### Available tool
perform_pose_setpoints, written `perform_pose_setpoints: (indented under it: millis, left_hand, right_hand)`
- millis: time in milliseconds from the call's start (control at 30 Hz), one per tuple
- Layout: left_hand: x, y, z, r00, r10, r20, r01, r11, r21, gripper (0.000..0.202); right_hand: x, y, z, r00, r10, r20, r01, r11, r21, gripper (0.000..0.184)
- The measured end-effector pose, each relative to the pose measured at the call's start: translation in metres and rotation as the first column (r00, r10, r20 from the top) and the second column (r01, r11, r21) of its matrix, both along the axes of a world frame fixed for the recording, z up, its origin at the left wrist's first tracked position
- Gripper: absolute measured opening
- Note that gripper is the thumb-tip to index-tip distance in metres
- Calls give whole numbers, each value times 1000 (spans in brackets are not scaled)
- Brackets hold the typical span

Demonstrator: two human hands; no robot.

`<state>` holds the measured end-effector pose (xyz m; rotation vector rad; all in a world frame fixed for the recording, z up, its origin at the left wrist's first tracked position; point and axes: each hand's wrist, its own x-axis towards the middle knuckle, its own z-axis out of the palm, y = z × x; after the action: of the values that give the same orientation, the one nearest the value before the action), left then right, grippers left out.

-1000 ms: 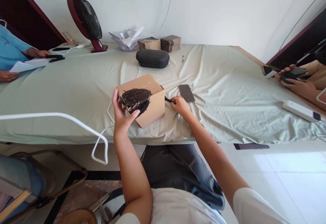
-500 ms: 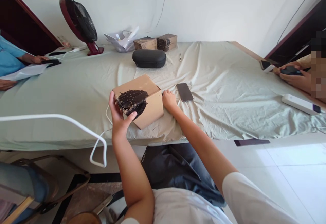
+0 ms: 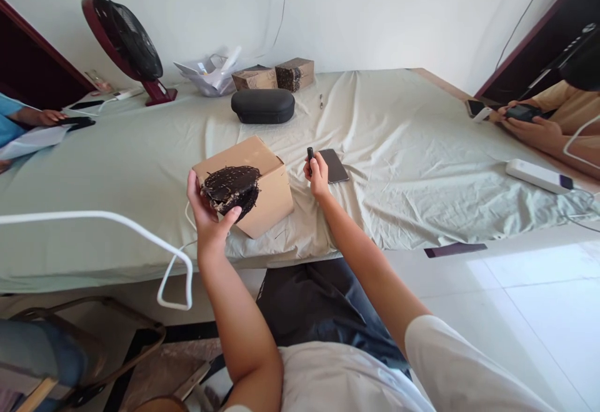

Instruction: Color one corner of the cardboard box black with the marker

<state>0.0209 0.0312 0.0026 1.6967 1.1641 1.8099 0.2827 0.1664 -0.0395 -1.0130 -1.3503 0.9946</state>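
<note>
A brown cardboard box (image 3: 270, 194) sits tilted near the table's front edge. Dense black scribbling (image 3: 234, 185) covers one corner of it. My left hand (image 3: 210, 218) grips that blackened corner, thumb on the near side and fingers round the left side. To the right of the box, apart from it, my right hand (image 3: 319, 175) is closed round a black marker (image 3: 310, 154), whose dark end points up. Just behind that hand a dark phone (image 3: 334, 167) lies flat on the cloth.
Beyond the box lie a black case (image 3: 262, 107), two small scribbled boxes (image 3: 295, 74) and a plastic basket (image 3: 216, 80). A fan (image 3: 126, 43) stands back left. People sit at both ends; one's hands (image 3: 525, 123) hold a dark device near a white power strip (image 3: 539, 175).
My right hand has lifted from beside the box's right side, and the marker in it now points upward. My left hand keeps its grip on the box. The whole view has shifted slightly.
</note>
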Motion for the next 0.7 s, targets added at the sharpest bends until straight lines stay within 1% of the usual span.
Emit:
perform_pose_setpoints:
  millis: [67, 133, 200, 267, 333, 400, 467, 533, 633, 700]
  left_hand:
    - [0, 1, 0, 1000, -6, -3, 6, 1000, 12, 119]
    - [0, 2, -1, 1000, -3, -12, 3, 1000, 16, 118]
    - [0, 2, -1, 1000, 13, -26, -12, 1000, 6, 119]
    - [-1, 1, -1, 999, 24, -33, -24, 1000, -6, 121]
    - [-1, 0, -1, 999, 24, -34, -24, 1000, -14, 123]
    - [-2, -1, -1, 999, 17, -28, -17, 1000, -10, 122]
    - [-2, -1, -2, 1000, 9, -22, -9, 1000, -2, 121]
    - [-2, -1, -2, 1000, 9, -24, -9, 1000, -4, 121]
    - [-2, 0, -2, 999, 18, -35, -18, 1000, -18, 122]
    - [-2, 0, -1, 999, 21, -37, -21, 1000, -20, 123]
  right_hand:
    - [-1, -1, 1, 996, -36, -79, 42, 996, 75, 55]
    - [-3, -1, 1, 990, -43, -133, 59, 991, 120, 59]
    - [-4, -1, 2, 988, -51, -145, 67, 992, 108, 64]
    - [-5, 1, 1, 988, -57, -142, 68, 995, 69, 69]
    - [-5, 4, 1, 988, -29, -151, 35, 999, 41, 72]
    - [-5, 7, 1, 984, 7, -175, 0, 999, 39, 73]
    - [-4, 7, 2, 983, 12, -185, -2, 998, 55, 73]
    - [-3, 5, 3, 990, -10, -138, 20, 997, 74, 71]
    - [-1, 0, 6, 999, -48, 5, 47, 993, 111, 63]
    - [1, -4, 8, 996, -56, 72, 47, 991, 127, 59]
